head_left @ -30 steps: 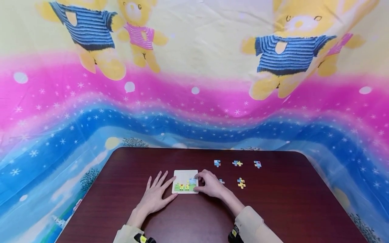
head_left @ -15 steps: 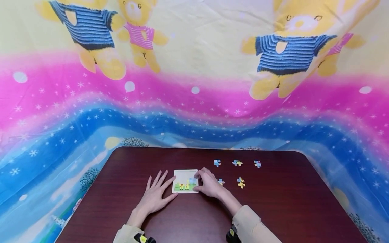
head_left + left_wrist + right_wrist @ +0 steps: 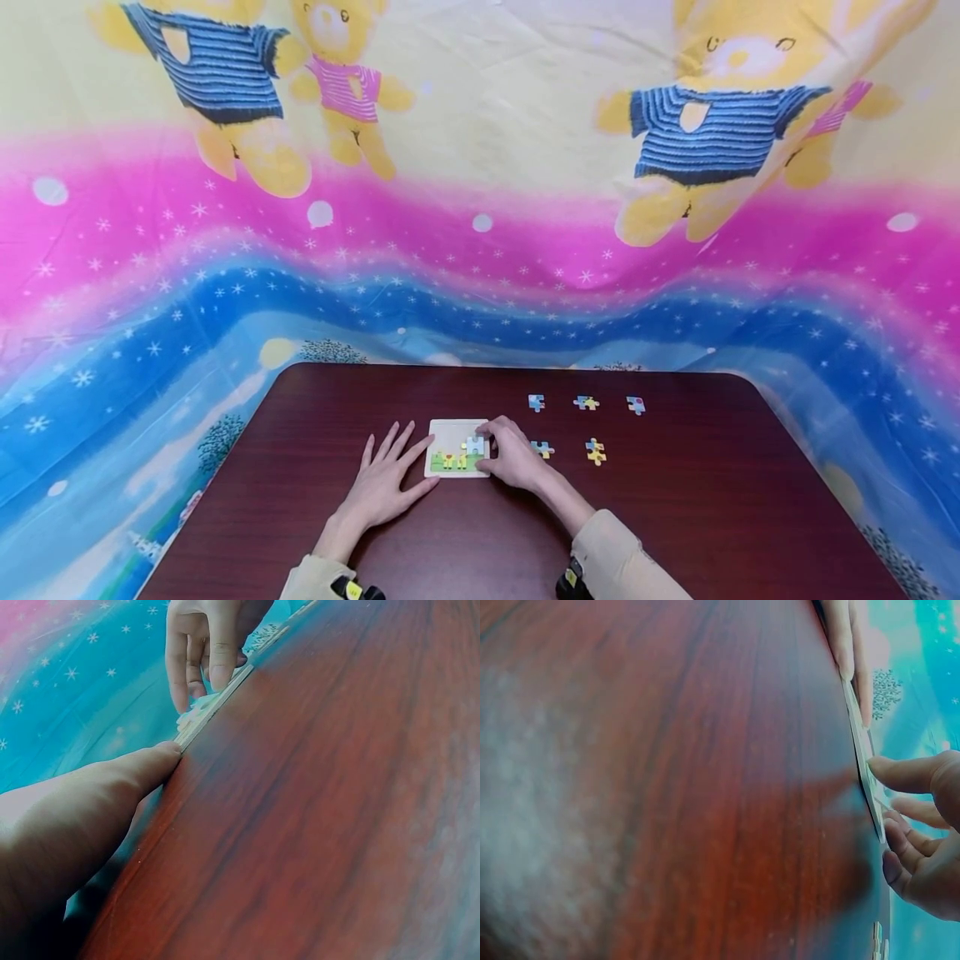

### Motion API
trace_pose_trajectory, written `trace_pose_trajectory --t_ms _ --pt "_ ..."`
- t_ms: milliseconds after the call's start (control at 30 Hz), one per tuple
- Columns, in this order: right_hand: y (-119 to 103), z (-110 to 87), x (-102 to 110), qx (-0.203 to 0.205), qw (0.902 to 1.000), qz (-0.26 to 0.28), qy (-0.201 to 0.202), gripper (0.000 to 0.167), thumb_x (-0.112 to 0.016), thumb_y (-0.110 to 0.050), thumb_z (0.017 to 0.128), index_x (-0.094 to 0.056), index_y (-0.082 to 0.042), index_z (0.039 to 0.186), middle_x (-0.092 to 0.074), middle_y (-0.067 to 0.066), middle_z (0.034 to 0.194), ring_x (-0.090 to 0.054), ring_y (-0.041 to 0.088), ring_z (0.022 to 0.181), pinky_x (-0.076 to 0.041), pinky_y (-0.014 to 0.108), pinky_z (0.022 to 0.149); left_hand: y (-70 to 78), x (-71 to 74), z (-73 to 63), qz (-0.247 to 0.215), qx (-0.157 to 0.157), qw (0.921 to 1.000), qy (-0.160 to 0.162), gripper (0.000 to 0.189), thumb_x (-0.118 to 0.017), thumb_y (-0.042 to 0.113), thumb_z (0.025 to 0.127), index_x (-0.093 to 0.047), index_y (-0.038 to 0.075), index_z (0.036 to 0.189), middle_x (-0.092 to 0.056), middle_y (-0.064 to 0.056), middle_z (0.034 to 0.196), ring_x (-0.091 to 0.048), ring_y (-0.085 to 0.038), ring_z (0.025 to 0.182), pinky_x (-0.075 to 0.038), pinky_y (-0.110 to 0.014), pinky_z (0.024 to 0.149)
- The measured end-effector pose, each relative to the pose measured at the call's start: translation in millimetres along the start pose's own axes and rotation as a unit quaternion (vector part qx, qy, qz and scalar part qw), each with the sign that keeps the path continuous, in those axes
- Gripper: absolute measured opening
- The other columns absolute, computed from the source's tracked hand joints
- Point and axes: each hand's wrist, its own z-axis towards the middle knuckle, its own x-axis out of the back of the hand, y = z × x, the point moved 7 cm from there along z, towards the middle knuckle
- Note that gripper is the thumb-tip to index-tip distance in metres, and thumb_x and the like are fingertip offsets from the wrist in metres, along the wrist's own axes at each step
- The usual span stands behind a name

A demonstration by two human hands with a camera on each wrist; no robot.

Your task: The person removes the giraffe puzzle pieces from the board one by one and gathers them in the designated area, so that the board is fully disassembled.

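A small white puzzle board (image 3: 447, 433) lies on the table, with green and yellow animal-picture pieces (image 3: 448, 462) set along its near side. My left hand (image 3: 381, 487) rests flat at the board's left edge, fingers spread, the thumb touching the near left corner. At the right side, my right hand (image 3: 516, 454) pinches a pale blue puzzle piece (image 3: 475, 445) over the board, above the green row. In the right wrist view the curled fingers of the right hand (image 3: 926, 832) hide most of that piece. The left wrist view shows the right hand's fingertips (image 3: 219, 679) low over the board.
On the dark red table (image 3: 675, 500), several loose puzzle pieces lie to the right: a back row with a blue-yellow piece (image 3: 587, 403), and nearer ones including a yellow piece (image 3: 596, 452) and a blue one (image 3: 543, 450) close behind the right hand. A patterned curtain (image 3: 480, 275) hangs behind.
My right hand has shifted slightly left, and the pale blue piece in it has moved and looks lifted or tilted. The loose piece behind that hand shows more. The left hand has stayed still.
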Motion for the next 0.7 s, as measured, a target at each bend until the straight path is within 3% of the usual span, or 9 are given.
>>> trace_pose_trajectory --t_ms 200,367,633,700 --pt "-28 -8.5 19 0.019 0.9996 0.020 -0.006 0.039 -0.087 -0.013 0.092 -0.076 -0.004 0.127 -0.064 0.011 0.119 -0.057 0.018 0.099 -0.052 0.035 0.085 -1.4 -1.9 0.2 0.003 0.007 0.9999 -0.013 0.074 -0.063 0.067 0.102 -0.050 0.033 0.167 -0.032 -0.012 0.182 -0.020 -0.042 0.172 -0.009 -0.076 0.134" --pt "-41 -9.6 24 -0.015 0.9986 0.043 -0.028 0.037 -0.084 -0.003 0.092 -0.075 -0.001 0.128 -0.067 0.011 0.111 -0.058 0.020 0.094 -0.050 0.032 0.083 -1.2 -1.3 0.1 0.002 0.006 0.9999 -0.011 0.075 -0.063 0.067 0.102 -0.049 0.032 0.167 -0.032 -0.012 0.182 -0.020 -0.042 0.172 -0.009 -0.076 0.133" --pt "-40 -7.0 20 -0.028 0.9989 0.034 -0.016 0.031 -0.084 -0.003 0.092 -0.077 0.000 0.122 -0.068 0.008 0.105 -0.058 0.019 0.093 -0.051 0.031 0.080 -1.3 -1.5 0.7 0.004 0.007 0.9999 -0.012 0.074 -0.063 0.067 0.102 -0.051 0.032 0.166 -0.033 -0.012 0.182 -0.020 -0.042 0.172 -0.010 -0.076 0.133" --pt "-33 -5.4 14 -0.014 0.9992 0.036 -0.007 0.029 -0.084 -0.006 0.092 -0.078 -0.001 0.120 -0.067 0.007 0.104 -0.058 0.014 0.091 -0.051 0.030 0.077 -1.0 -1.3 0.6 0.003 0.006 0.9999 -0.012 0.074 -0.063 0.067 0.102 -0.052 0.032 0.166 -0.033 -0.012 0.182 -0.021 -0.042 0.172 -0.010 -0.077 0.133"
